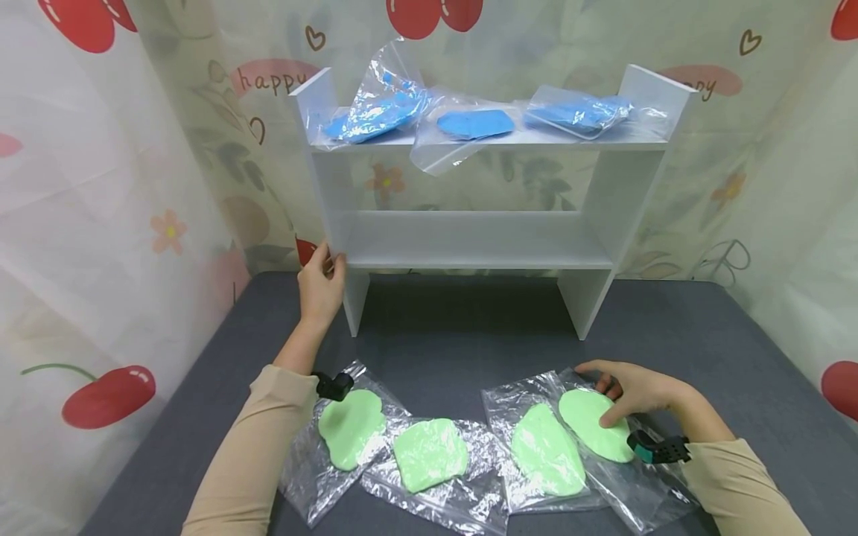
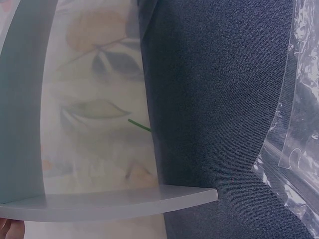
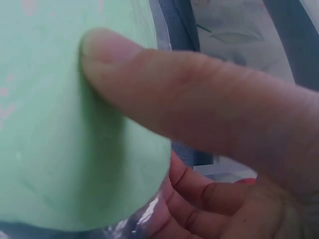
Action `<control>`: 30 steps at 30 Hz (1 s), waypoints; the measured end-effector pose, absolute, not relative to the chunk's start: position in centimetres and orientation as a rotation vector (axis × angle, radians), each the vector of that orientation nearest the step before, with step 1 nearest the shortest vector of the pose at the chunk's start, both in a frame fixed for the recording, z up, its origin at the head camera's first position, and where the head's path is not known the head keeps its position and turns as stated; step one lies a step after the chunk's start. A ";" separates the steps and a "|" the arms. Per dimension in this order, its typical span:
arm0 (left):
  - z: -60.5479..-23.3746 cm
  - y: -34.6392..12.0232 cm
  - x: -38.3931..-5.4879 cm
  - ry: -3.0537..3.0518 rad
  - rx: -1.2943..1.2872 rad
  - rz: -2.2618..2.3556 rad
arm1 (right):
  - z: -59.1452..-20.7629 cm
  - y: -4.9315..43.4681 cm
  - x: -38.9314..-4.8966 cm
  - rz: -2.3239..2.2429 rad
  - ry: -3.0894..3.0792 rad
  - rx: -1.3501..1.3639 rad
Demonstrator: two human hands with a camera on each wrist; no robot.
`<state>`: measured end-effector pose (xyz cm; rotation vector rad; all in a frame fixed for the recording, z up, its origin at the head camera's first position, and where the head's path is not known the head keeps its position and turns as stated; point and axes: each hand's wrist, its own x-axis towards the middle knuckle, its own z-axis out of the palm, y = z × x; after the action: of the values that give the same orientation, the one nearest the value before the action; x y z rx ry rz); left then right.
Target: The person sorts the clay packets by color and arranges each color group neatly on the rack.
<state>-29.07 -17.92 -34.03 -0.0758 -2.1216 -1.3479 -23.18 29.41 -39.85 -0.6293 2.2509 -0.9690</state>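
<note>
My right hand (image 1: 640, 391) pinches the far end of a clear zip bag (image 1: 643, 491) holding a flat, light-green, clay-like piece (image 1: 593, 424). In the right wrist view the thumb (image 3: 114, 59) presses on the green piece (image 3: 45, 149), with the other fingers curled beneath the bag. My left hand (image 1: 322, 286) touches the outer left side of a white shelf unit (image 1: 469, 242), near its middle board. Only its fingertips (image 2: 15, 229) show in the left wrist view, at the outer face of the side panel (image 2: 109, 206). Three similar bags with green pieces (image 1: 429, 454) lie alongside.
Clear bags with blue contents (image 1: 476, 124) lie along the shelf's top board; one overhangs its front edge. The shelf stands at the back of the dark grey table (image 1: 462, 342). Printed curtains (image 1: 121, 223) hang behind and beside the table.
</note>
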 end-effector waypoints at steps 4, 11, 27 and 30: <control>-34.0 -17.9 -29.1 -2.120 -0.075 -1.349 | -40.0 29.5 -23.3 -0.951 2.265 -0.675; -34.1 -18.0 -29.2 -2.116 -0.074 -1.357 | -40.8 29.5 -23.5 -1.043 2.236 -0.818; -34.1 -18.0 -29.2 -2.121 -0.078 -1.357 | -39.9 28.8 -23.5 -1.131 2.422 -1.010; -34.1 -18.0 -29.2 -2.120 -0.079 -1.356 | -39.7 28.6 -23.5 -1.139 2.473 -1.001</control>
<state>-29.15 -18.00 -34.14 -0.0788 -2.1197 -1.3560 -23.55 28.62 -39.71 -1.0011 2.4731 -1.1391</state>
